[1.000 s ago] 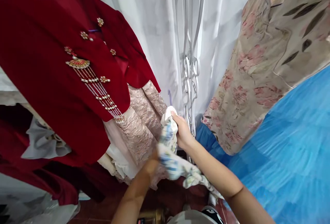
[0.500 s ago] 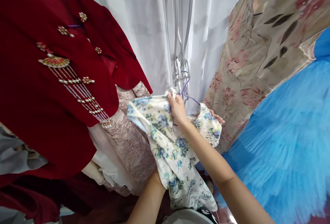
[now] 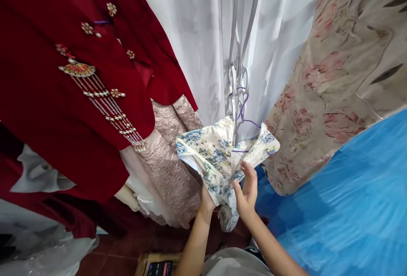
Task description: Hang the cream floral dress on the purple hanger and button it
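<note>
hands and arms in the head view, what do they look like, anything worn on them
Both forearms are bare up to the frame's lower edge: no sleeves, gloves, watch or bracelet show. The left hand and right hand show no rings on the visible fingers. Both arms are slender.

A cream, blue-flowered garment point(image 3: 219, 153) hangs between a dark red robe point(image 3: 63, 98) and bright blue tulle point(image 3: 349, 208).
</note>
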`<state>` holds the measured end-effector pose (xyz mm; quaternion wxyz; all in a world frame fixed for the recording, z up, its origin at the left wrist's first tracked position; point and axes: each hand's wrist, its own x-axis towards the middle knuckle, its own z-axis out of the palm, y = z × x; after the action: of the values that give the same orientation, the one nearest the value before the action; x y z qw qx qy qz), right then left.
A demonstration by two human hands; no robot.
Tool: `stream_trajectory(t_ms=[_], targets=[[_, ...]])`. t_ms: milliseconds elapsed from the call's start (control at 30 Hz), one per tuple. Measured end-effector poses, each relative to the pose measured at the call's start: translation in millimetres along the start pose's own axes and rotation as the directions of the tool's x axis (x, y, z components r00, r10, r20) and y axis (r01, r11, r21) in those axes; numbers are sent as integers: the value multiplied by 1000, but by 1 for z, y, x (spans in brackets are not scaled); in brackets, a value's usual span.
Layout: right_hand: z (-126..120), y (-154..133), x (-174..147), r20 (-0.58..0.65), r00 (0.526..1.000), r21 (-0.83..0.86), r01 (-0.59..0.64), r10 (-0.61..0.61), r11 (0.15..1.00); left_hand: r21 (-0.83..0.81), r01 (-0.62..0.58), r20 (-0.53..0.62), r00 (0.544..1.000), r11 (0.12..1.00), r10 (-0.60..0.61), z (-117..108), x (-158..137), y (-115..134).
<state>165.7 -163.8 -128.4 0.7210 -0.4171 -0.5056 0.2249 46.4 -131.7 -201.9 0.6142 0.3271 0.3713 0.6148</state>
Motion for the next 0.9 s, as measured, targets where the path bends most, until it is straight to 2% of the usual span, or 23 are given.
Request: stream_trajectory(t_ms=[33,100,133,200,300,467,533,567,600,633,667,700,733,800,833,900], targets=[[-9,14,-12,-43,996,-26,-73,72,997,-48,59,34,998,997,-57,-3,-3,1],[-23,36,-23,-13,968,-63,-250,250,966,-162,188,119,978,969,-170,-8,-11,2],[-27,43,-22,37,947,-91,-315,320,945,-197,224,148,969,954,-197,-9,-16,2],[-31,49,-12,183,901,-171,-364,393,916,-194,194,124,977,962,-172,-7,-23,3],[-32,43,6,345,854,-287,-298,389,910,-103,81,5,997,991,-81,3,-24,5],[-37,29,15,372,869,-481,-121,327,868,33,27,-62,998,999,-25,5,-20,11],[-41,24,14,361,868,-529,-111,341,842,147,-74,-123,988,986,92,-1,-23,12],[-44,22,12,349,867,-535,-128,356,835,237,-170,-188,958,957,217,-4,-26,11],[-47,20,10,337,862,-529,-158,378,834,349,-279,-250,892,895,376,-7,-31,11],[-49,18,8,327,855,-509,-200,404,837,469,-375,-270,801,799,534,-8,-35,10],[-51,16,5,316,846,-477,-250,430,843,572,-444,-226,723,690,653,-7,-40,10],[-51,13,1,307,837,-434,-301,454,849,638,-492,-123,694,593,709,-4,-45,9],[-51,11,-3,303,827,-381,-351,474,855,664,-529,15,715,528,698,1,-48,9],[-48,6,-10,303,808,-250,-443,505,861,641,-572,264,790,512,553,15,-51,9],[-46,3,-13,304,800,-185,-484,518,855,626,-568,326,813,534,483,23,-50,9],[-40,-3,-15,317,772,-77,-558,551,826,619,-533,332,843,577,424,36,-47,7]])
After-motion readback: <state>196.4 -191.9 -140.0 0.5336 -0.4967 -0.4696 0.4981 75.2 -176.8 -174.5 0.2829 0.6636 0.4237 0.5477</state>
